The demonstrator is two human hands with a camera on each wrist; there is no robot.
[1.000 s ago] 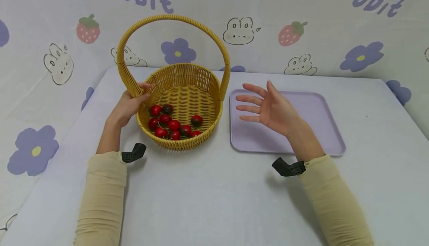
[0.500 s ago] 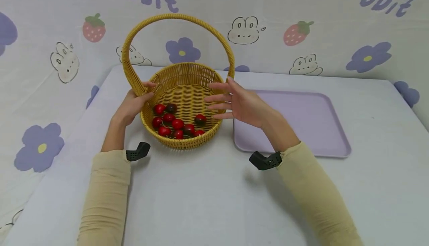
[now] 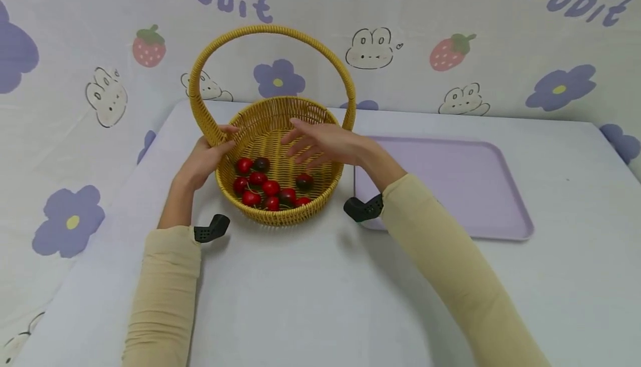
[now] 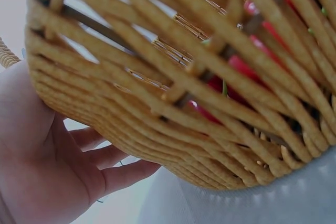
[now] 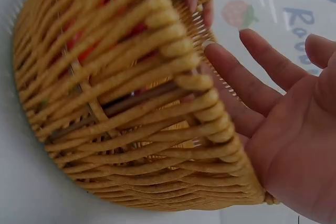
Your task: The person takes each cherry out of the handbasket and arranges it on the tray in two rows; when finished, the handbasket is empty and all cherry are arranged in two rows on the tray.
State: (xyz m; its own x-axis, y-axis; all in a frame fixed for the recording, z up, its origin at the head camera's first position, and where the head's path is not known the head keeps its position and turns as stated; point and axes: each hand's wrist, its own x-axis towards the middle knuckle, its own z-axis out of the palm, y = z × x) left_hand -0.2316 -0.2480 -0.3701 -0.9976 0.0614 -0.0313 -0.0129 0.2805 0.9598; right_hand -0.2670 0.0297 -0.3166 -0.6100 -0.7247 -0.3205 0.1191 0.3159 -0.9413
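Note:
A yellow woven basket (image 3: 272, 219) with a tall arched handle stands on the white table. Several dark red cherries (image 3: 270, 188) lie in its front and left part, some with green stems. At the basket's left side, by the foot of the handle, my left hand (image 3: 202, 158) grips the rim; in the left wrist view some of its fingers (image 4: 128, 174) reach along the outside of the weave. Over the basket's right rim reaches my right hand (image 3: 325, 142), its fingers loosely extended above the inside and holding nothing. In the right wrist view its palm (image 5: 299, 145) is beside the rim.
A flat lilac tray (image 3: 450, 183) lies on the table to the right of the basket, partly behind my right forearm. Behind the table hangs a white cloth (image 3: 400, 0) printed with rabbits, strawberries and flowers. Each wrist wears a small black camera mount (image 3: 363, 209).
My right hand has moved left from above the tray to over the basket, its fingers now pointing down more. My left hand keeps its hold on the rim. The whole view shifts slightly.

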